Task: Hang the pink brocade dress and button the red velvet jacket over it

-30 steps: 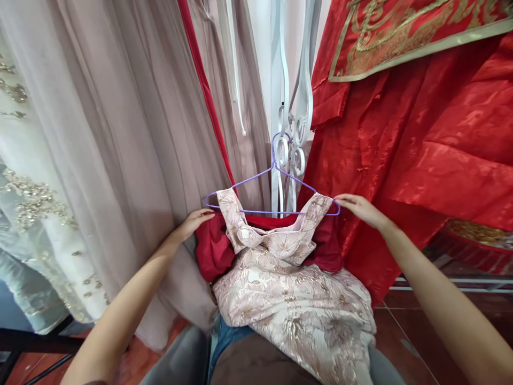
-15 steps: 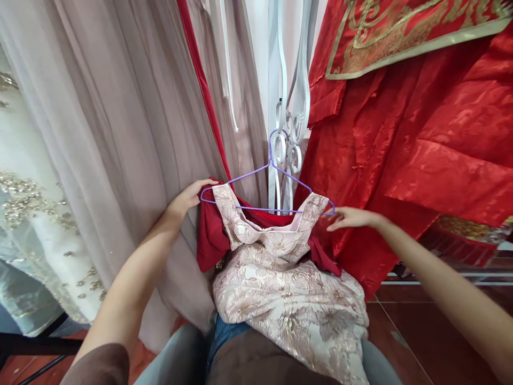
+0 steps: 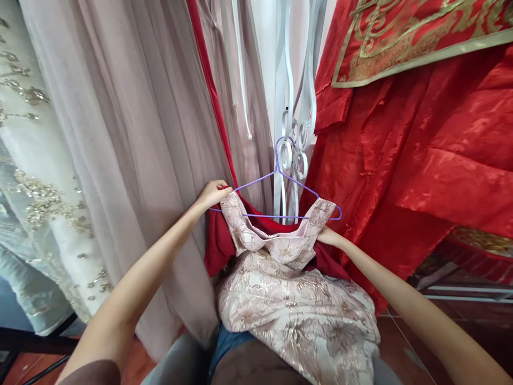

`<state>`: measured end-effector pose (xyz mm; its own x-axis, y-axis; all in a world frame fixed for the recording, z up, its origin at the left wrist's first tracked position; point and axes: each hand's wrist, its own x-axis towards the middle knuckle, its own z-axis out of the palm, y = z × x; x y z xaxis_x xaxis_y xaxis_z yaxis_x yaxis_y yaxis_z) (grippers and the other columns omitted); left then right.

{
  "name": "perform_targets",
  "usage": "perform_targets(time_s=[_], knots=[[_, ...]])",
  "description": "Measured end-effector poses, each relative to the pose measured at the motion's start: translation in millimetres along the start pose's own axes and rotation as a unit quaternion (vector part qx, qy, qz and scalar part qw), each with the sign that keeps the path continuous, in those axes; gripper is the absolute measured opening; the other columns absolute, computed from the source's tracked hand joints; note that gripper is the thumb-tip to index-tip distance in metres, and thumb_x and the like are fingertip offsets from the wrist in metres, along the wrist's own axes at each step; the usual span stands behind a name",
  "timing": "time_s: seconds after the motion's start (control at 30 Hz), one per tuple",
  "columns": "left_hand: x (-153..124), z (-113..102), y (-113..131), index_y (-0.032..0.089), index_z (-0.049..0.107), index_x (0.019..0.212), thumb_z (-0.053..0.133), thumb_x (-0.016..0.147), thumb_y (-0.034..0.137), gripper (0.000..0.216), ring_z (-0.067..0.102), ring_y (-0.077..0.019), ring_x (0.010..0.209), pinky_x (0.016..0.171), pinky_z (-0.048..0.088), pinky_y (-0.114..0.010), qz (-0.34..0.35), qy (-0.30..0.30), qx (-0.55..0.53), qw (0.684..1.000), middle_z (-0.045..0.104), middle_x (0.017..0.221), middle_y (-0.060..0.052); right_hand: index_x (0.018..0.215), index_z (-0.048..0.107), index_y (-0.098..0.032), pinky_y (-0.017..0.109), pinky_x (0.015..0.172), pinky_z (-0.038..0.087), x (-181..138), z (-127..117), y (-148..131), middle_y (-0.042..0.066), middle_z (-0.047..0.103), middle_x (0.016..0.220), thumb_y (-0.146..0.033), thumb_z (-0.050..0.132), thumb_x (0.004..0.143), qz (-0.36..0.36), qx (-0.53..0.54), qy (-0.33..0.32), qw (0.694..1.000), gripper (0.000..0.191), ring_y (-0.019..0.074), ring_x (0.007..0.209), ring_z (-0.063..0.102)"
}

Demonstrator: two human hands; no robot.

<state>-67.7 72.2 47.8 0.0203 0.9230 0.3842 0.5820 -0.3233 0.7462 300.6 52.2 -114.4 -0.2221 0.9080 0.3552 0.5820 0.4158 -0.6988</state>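
L hand (image 3: 216,193) was closed on a pinch of red cloth (image 3: 218,240), right by the L strap of the pink dress (image 3: 296,305) & the L end of the purple hanger (image 3: 276,170). R hand (image 3: 329,236) was just under the R strap, fingers hidden behind it, so can't tell if they gripped anything. Dress was on the hanger by both straps, neckline btw the hands, flowery skirt below them & over the person's legs (image 3: 176,358). Red cloth sat behind the dress, showing below L hand & again under R hand. Hanger's hook was above & btw the hands, overlapping the curls of a white metal stand (image 3: 287,64); can't tell if hooked on.

Red ribbon (image 3: 208,80) ran down to just R of L hand. Greyish-pink gauze (image 3: 160,133) hung behind & L of L hand; white gown w/ gold beads (image 3: 72,246) well L of it. Red robe (image 3: 401,171) w/ gold pattern hung beyond R hand, up & to the R, tiled floor (image 3: 428,342) below.
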Motion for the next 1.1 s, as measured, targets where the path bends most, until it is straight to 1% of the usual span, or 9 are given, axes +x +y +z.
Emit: perform_targets(time_s=[0.17,0.33,0.43,0.57,0.73,0.8,0.97,1.03,1.1], knots=[[-1,2,0,0.017,0.048,0.049,0.055,0.055,0.024,0.012,0.036,-0.0089,0.047,0.048,0.025,-0.021,0.014,-0.013,-0.027,0.999,0.040,0.045,0.006,0.085,0.071,-0.018,0.045,0.086,0.053,4,-41,-7,0.008,0.074,0.083,-0.035,0.073,0.066,0.021,0.013,0.006,1.000,0.026,0.0287,0.089,0.068],[-7,-6,7,0.017,0.049,0.053,0.057,0.058,0.030,0.016,0.039,-0.0091,0.050,0.050,0.026,-0.021,0.040,-0.117,-0.070,0.990,0.043,0.050,0.005,0.070,0.072,-0.016,0.043,0.082,0.054,37,-119,-24,0.006,0.074,0.075,-0.046,0.078,0.054,0.052,0.037,-0.026,0.998,0.034,0.0277,0.080,0.070],[-12,-8,14,0.017,0.049,0.054,0.056,0.059,0.030,0.015,0.039,-0.0091,0.051,0.050,0.027,-0.021,0.055,-0.141,-0.062,0.987,0.043,0.051,0.005,0.071,0.073,-0.018,0.040,0.085,0.053,60,-141,-49,0.004,0.075,0.079,-0.041,0.078,0.054,0.031,0.030,0.004,0.999,0.029,0.0255,0.082,0.069],[-14,-6,14,0.018,0.045,0.055,0.061,0.058,0.029,0.019,0.039,-0.0087,0.051,0.050,0.028,-0.021,0.074,-0.053,-0.070,0.993,0.042,0.051,0.006,0.074,0.072,-0.018,0.038,0.085,0.052,78,-138,-88,0.004,0.074,0.083,-0.030,0.074,0.061,-0.020,0.039,0.080,0.996,0.018,0.0235,0.086,0.068],[-14,-12,3,0.018,0.045,0.059,0.063,0.065,0.032,0.024,0.038,-0.0077,0.052,0.050,0.029,-0.020,0.119,0.115,-0.145,0.976,0.040,0.055,0.006,0.080,0.066,-0.015,0.033,0.081,0.049,72,-141,-118,0.007,0.072,0.085,-0.020,0.064,0.072,-0.037,0.055,0.264,0.962,0.010,0.0191,0.084,0.066],[-16,-23,4,0.018,0.048,0.064,0.067,0.066,0.035,0.025,0.039,-0.0080,0.052,0.051,0.029,-0.020,0.121,0.105,-0.121,0.980,0.042,0.056,0.006,0.079,0.063,-0.016,0.031,0.073,0.048,59,-149,-126,0.005,0.069,0.074,-0.020,0.066,0.071,-0.022,-0.016,0.283,0.959,0.010,0.0173,0.073,0.063],[-27,-54,22,0.018,0.049,0.064,0.078,0.054,0.026,0.032,0.042,-0.0089,0.053,0.053,0.030,-0.021,0.086,-0.082,0.006,0.993,0.046,0.056,0.006,0.060,0.051,-0.021,0.027,0.058,0.037,14,-152,-144,-0.002,0.052,0.051,-0.030,0.073,0.064,0.041,-0.243,0.331,0.911,0.024,0.0146,0.054,0.052],[-38,-51,25,0.019,0.047,0.062,0.072,0.057,0.016,0.025,0.042,-0.0099,0.053,0.054,0.029,-0.021,0.101,-0.048,0.063,0.992,0.046,0.055,0.005,0.055,0.046,-0.022,0.026,0.054,0.034,-5,-135,-146,-0.001,0.054,0.052,-0.040,0.069,0.068,0.028,-0.265,0.313,0.912,0.032,0.0155,0.054,0.053],[-55,-36,23,0.020,0.047,0.064,0.060,0.060,0.007,0.019,0.044,-0.0124,0.056,0.056,0.029,-0.023,0.125,0.044,0.116,0.984,0.047,0.057,0.004,0.055,0.045,-0.023,0.025,0.049,0.032,-22,-109,-144,-0.002,0.056,0.051,-0.051,0.061,0.075,0.002,-0.267,0.239,0.934,0.038,0.0144,0.048,0.051]])
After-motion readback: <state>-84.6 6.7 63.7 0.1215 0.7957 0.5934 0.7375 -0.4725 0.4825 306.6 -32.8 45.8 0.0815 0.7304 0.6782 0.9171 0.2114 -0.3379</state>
